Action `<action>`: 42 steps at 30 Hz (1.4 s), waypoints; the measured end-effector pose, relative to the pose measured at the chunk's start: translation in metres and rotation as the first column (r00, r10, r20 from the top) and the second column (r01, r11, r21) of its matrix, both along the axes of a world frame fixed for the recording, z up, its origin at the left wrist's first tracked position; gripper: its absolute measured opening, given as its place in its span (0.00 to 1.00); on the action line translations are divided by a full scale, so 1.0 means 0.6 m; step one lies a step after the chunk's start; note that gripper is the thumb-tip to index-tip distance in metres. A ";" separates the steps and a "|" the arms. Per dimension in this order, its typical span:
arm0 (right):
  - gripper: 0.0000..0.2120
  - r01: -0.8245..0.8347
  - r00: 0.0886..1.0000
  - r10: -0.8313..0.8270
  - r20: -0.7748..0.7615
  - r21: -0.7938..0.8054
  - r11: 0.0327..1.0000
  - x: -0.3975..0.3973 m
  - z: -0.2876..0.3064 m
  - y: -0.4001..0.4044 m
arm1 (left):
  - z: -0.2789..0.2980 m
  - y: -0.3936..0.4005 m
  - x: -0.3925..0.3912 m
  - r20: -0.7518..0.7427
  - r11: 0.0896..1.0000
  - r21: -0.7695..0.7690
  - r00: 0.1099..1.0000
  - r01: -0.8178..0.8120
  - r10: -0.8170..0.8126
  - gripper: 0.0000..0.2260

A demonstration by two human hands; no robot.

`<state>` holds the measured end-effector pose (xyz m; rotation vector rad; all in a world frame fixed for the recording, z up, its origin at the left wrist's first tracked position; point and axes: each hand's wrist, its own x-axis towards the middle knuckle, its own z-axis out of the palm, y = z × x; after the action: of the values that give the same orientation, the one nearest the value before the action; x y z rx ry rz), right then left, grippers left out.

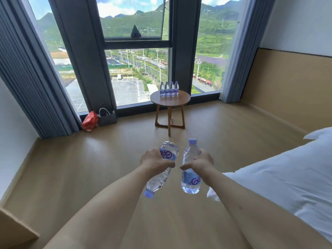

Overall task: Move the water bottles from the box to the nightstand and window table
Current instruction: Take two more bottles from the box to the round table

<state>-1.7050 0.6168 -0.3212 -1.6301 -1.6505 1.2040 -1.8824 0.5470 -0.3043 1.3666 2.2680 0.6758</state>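
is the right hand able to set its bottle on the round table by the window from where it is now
Probably not yet. The right hand grips its bottle well short of the round table, with bare floor between. The way looks free, and the table's front is open, four bottles standing at its back edge.

Both forearms bare, no sleeves, watch or rings on left hand (156,159) / right hand (201,163).

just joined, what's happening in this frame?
A person is carrying two water bottles toward the round window table. The left hand grips one bottle cap-down; the right hand grips another bottle upright. Four bottles already stand in a row on the table.
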 end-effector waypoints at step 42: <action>0.35 -0.026 0.996 0.020 -0.083 -0.063 0.998 -0.594 -0.050 1.239 | -0.035 1.205 -0.612 0.009 0.988 -0.157 1.000 -0.007 0.008 0.26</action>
<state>-2.0615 1.3605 -0.3509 -1.5822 -1.5990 1.3303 -2.2495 1.2698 -0.3250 1.2779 2.2674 0.4927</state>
